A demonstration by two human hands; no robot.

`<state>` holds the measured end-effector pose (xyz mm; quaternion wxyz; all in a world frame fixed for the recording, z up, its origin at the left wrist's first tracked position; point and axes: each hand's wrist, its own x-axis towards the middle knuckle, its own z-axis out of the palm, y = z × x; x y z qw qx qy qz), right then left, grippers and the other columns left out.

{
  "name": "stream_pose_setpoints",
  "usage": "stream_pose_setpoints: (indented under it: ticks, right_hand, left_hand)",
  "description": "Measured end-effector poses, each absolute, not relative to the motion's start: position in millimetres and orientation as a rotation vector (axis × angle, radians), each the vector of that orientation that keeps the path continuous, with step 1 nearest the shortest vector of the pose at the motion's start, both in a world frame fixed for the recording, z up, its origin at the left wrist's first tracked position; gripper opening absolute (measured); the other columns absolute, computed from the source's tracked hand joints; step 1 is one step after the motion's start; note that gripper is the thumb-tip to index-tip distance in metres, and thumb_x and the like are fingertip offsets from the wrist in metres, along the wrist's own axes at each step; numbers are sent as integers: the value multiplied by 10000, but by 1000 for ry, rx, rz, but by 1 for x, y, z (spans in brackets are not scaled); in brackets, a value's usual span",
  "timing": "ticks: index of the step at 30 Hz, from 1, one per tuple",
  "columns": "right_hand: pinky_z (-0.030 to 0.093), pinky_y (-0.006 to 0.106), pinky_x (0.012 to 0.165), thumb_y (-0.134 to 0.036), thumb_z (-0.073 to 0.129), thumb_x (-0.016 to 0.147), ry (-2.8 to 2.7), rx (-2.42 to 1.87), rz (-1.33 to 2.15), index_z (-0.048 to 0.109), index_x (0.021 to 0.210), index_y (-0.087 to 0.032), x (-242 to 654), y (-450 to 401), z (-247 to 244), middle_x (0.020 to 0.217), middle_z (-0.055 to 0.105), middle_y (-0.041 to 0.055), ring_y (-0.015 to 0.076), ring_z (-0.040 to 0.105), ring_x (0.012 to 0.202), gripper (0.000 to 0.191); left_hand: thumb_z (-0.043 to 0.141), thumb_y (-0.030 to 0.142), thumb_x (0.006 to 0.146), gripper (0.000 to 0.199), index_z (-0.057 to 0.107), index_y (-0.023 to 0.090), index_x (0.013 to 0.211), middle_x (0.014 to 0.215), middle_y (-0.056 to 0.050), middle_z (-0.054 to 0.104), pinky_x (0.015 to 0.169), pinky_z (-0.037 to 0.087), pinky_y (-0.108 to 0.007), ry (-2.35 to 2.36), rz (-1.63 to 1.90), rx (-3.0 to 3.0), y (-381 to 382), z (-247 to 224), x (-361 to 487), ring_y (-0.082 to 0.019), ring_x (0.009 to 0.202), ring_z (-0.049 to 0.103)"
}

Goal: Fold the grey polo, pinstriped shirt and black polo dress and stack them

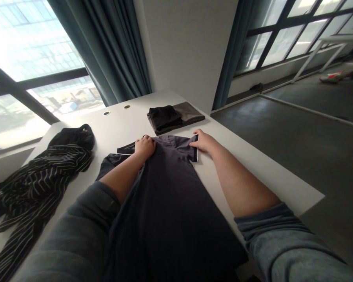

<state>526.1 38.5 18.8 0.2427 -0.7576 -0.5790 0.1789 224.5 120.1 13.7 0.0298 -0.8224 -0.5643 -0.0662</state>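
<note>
A dark grey polo shirt (170,196) lies spread on the white table (241,172), its collar end away from me and its body running towards me. My left hand (144,147) sits at the collar and shoulder, fingers curled into the fabric. My right hand (202,141) rests on the shirt's other short sleeve, which has a white-tipped cuff (197,148). The far sleeve on the left side (111,160) is folded or bunched, and its exact lie is hard to tell.
A folded stack of dark clothes (175,117) lies beyond the shirt. A black-and-white striped garment (38,188) with a black part sits heaped on the table's left. Two round grommets (106,113) mark the far table top. Grey floor lies to the right.
</note>
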Motion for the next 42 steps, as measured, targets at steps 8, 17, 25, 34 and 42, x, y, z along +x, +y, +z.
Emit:
stream_pose_setpoints:
  ticks: [8,17,25,34,42]
  right_hand:
    - [457,309,734,-56,610,717,-1534,-2060,382,616,1241,-221,519,28,25,883,696,55,241,632,752,550]
    - [512,362,894,-142,584,823,-1366,-1786,278,346,1595,-98,492,24,34,961,719,87,267,676,916,809]
    - [516,335,971,-37,522,886,-1995,-1294,92,568,1470,-176,442,-2,52,1146,691,108,232,644,1012,602]
    - [502,277,896,50,584,847,-2474,-1033,521,636,1430,-210,420,-15,40,1077,732,49,165,659,933,640]
    - [452,260,818,-120,683,894,-2455,-1147,460,768,1026,-147,440,-10,49,983,749,62,168,655,862,159]
  left_hand:
    - [286,503,1063,654,358,229,1652,1750,-60,277,1302,235,-509,-1789,-129,-2665,111,-4,214,-290,1615,249]
    - [269,528,1063,678,328,229,1669,1758,-52,249,1309,221,-502,-1794,-125,-2656,114,-3,214,-271,1625,225]
    - [287,496,1078,638,357,227,1653,1744,-62,293,1296,248,-514,-1769,-159,-2652,111,-2,214,-279,1611,264]
    - [300,379,1090,509,570,261,1505,1670,-43,451,1271,270,-510,-1839,-356,-2653,110,4,211,-267,1540,384]
    - [348,488,1084,490,671,270,1380,1523,-81,594,1162,389,-473,-1554,-506,-2634,95,15,236,-289,1387,531]
